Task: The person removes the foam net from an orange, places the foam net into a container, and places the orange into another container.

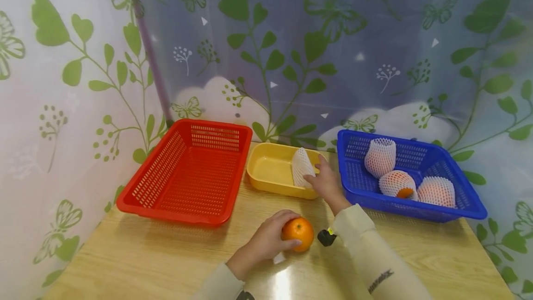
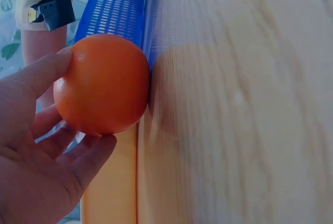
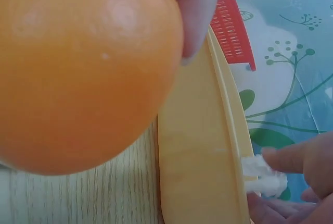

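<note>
An orange (image 1: pixel 298 234) is gripped by my left hand (image 1: pixel 268 239), thumb on one side and fingers curled round the other, close over the table. The same orange (image 2: pixel 104 84) fills much of the left wrist view. My right hand (image 1: pixel 327 180) is at the right end of the yellow basin (image 1: pixel 266 188). Its thumb and fingers pinch a white foam net sleeve (image 1: pixel 301 168) that stands inside the basin. In the right wrist view the foam net (image 3: pixel 265 177) shows between thumb and fingers, just over the basin's rim.
A red basket (image 1: pixel 191 184) stands at the left, nothing in it. At the right is a blue basket (image 1: pixel 354 179) with three fruits in foam nets (image 1: pixel 397 183). A patterned curtain (image 1: pixel 266 59) hangs behind the wooden table (image 1: pixel 137 258).
</note>
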Action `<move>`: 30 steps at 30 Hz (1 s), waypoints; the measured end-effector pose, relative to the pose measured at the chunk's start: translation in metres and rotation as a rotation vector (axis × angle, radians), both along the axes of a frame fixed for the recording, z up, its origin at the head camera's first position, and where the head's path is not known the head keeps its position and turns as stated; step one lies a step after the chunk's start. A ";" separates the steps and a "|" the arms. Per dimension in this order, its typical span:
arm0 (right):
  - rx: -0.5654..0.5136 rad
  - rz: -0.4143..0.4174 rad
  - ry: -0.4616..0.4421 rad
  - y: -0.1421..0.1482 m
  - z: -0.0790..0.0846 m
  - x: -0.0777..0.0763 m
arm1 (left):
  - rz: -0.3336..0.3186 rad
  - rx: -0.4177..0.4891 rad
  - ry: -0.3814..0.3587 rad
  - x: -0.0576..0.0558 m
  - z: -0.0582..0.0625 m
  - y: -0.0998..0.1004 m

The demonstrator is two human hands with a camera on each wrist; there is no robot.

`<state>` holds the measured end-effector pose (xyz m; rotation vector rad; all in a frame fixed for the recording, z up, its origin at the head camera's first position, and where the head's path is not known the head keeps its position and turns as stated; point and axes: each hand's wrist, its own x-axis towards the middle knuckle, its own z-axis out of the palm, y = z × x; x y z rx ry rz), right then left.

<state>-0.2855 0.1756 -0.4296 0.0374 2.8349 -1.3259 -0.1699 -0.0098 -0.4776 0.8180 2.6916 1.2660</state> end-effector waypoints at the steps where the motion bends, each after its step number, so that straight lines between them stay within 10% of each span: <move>1: 0.031 -0.005 0.003 0.000 0.000 0.000 | 0.002 0.000 0.000 0.000 0.000 0.000; 30: 0.382 0.145 0.042 0.002 0.002 0.008 | 0.007 -0.004 -0.012 -0.001 -0.001 0.001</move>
